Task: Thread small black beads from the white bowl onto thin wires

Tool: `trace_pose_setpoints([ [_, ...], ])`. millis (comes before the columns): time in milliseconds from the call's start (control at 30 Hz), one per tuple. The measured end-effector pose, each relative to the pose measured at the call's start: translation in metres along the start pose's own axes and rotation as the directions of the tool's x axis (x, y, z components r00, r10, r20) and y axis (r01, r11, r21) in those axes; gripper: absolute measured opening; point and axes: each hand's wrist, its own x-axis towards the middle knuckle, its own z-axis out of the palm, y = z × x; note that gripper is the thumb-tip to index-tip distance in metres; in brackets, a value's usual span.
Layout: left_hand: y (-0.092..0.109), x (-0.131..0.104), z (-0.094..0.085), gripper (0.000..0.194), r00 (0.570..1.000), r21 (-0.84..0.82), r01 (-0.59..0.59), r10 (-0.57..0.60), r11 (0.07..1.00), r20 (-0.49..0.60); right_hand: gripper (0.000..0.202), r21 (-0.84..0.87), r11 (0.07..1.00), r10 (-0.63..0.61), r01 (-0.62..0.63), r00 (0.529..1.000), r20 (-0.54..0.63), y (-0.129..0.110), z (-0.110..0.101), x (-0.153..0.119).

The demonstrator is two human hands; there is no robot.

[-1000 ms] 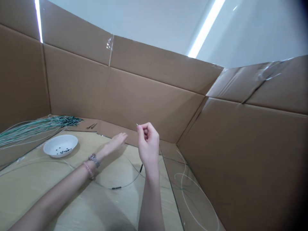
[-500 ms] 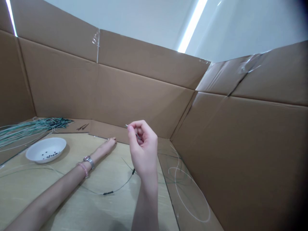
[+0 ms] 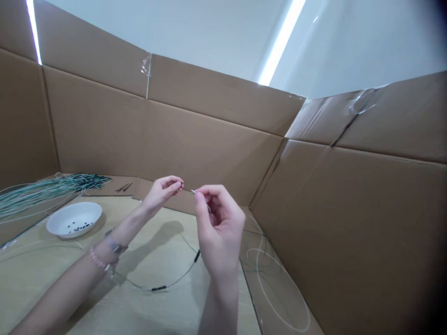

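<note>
Boxed in by brown cardboard walls (image 3: 216, 125), creased lengthwise and joined along the upper seams with clear tape (image 3: 363, 101); open above to a pale ceiling (image 3: 209, 32), with a bright light strip (image 3: 281, 44) aslant across it; lit also at upper left by a narrow gap (image 3: 34, 32) between panels. Floored with a pale, faintly glossy tabletop (image 3: 136, 316), shadowed below the left arm, edged at the far and right sides by flat cardboard.

At far left, on the cardboard, a bundle of green and whitish cords (image 3: 45, 193), dark at the right end; just right of it, thin dark tools (image 3: 124, 187), too small to identify; nearer, on the tabletop, a white bowl (image 3: 71, 214) with a scatter of dark beads (image 3: 81, 228). On the right-hand cardboard, a loose pale cord (image 3: 257, 267) in wide loops. Across the middle of the tabletop, a curved beaded cord (image 3: 181, 278) with two separate rows of black beads (image 3: 159, 288).

Raised above all this, near each other but apart, two hands: left hand (image 3: 161, 195), thumb and fingertips pinched together, with a dark speck at the tips, impossible to tell as held or not; right hand (image 3: 221, 228), thumb and forefinger gripping a thin held cord (image 3: 193, 191), pale-ended and pointing toward the left fingertips; remaining fingers loosely curled.
</note>
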Motion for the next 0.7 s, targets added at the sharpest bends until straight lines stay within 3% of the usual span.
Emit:
trace_pose_setpoints([
  [133,0.044,-0.015,-0.015,0.026,0.987,-0.226,0.142,-0.156,0.964,-0.045,0.011,-0.099,0.988,-0.129,0.122,0.989,-0.072,-0.011,0.004,-0.007],
  [233,0.08,-0.022,-0.021,0.024,0.95,-0.615,0.258,-0.31,0.745,0.023,0.013,-0.086,0.978,-0.196,0.19,0.978,-0.071,-0.019,0.011,-0.014],
  [300,0.095,-0.023,-0.023,0.021,0.938,-0.732,0.284,-0.338,0.62,0.077,0.015,-0.053,0.973,-0.229,0.226,0.971,-0.067,-0.022,0.016,-0.019],
  [567,0.107,-0.024,-0.027,0.007,0.9,-0.878,0.312,-0.41,0.364,0.149,0.019,-0.04,0.937,-0.35,0.348,0.931,-0.098,-0.021,0.021,-0.023],
  [700,0.108,-0.025,-0.026,0.005,0.904,-0.893,0.302,-0.399,0.333,0.157,0.02,-0.036,0.928,-0.372,0.371,0.922,-0.108,-0.022,0.022,-0.023],
])
